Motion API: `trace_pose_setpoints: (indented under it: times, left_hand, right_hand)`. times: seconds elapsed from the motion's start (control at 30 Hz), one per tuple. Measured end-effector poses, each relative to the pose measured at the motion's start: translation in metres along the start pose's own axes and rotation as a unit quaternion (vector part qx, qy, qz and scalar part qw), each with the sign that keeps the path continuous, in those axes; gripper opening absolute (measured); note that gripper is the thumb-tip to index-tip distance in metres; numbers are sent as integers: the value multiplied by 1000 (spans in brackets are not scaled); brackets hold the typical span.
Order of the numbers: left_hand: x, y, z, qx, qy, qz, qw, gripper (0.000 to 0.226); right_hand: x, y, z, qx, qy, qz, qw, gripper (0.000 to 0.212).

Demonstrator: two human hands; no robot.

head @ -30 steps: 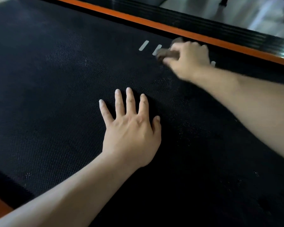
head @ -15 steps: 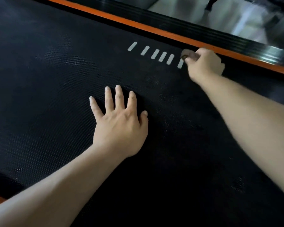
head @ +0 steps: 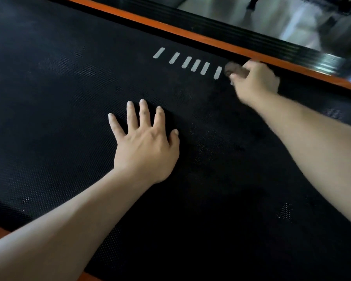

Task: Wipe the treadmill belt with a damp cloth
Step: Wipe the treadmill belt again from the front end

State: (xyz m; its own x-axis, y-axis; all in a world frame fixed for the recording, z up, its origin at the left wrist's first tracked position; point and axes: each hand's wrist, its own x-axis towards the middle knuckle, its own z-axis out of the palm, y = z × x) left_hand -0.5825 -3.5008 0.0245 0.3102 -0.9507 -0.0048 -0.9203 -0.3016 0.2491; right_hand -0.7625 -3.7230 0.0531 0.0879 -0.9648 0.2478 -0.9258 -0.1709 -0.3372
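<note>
Cloth: small brownish wad of cloth (head: 234, 70), down on the treadmill belt (head: 69, 118) at the far edge, just past the last of the white dashes (head: 190, 62) and right next to the orange side rail (head: 170, 29).

Right hand: my right hand (head: 255, 82) has it bunched up, fingers (head: 236, 78) curled tight around it. It's a bit blurry, so I can't tell how much of the cloth is actually flat on the belt.

Left hand: my left hand (head: 146, 147) is flat on the belt mid-way across, fingers spread wide and holding nothing. It's basically just propping me up.

What just changed: a second ago the cloth hand sat on top of that dash row and hid most of it. Now it's slid off toward the rail end and six dashes are showing.

What that means: I'd say this stroke along the far edge has hit its end, since there's no belt left past the rail. That strip is probably done.

Versus half a second ago: barely any difference. The cloth is in about the same spot by the last dash, and the left hand hasn't budged.

Still to do: the whole big stretch of belt nearer me, I reckon, including the patch under my left palm.
</note>
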Motion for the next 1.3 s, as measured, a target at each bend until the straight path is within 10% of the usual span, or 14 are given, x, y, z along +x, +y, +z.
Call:
trace_pose_setpoints:
  times: [0.13,0.33,0.53,0.73,0.97,1.17,1.3]
  left_hand:
    - [0,2,-1,-1,4,0,1000,71]
    - [-2,0,0,-3,9,5,1000,70]
    - [-1,-1,1,-7,10,37,999,64]
    - [0,-4,4,-9,10,36,999,64]
    - [0,-2,3,-9,4,32,999,63]
    - [-2,-2,2,-16,13,39,999,61]
    - [-1,-2,2,-19,4,37,999,61]
  right_hand:
    - [-39,16,-21,45,-98,-117,987,23]
    - [-7,12,-7,5,20,5,1000,27]
    - [-63,22,-27,55,-103,-150,982,22]
    - [-11,37,-22,-11,20,2,1000,24]
    - [-118,39,-45,39,-77,-185,979,18]
    - [-72,39,-32,4,-6,-31,1000,25]
    - [-180,21,-47,85,-107,-173,975,29]
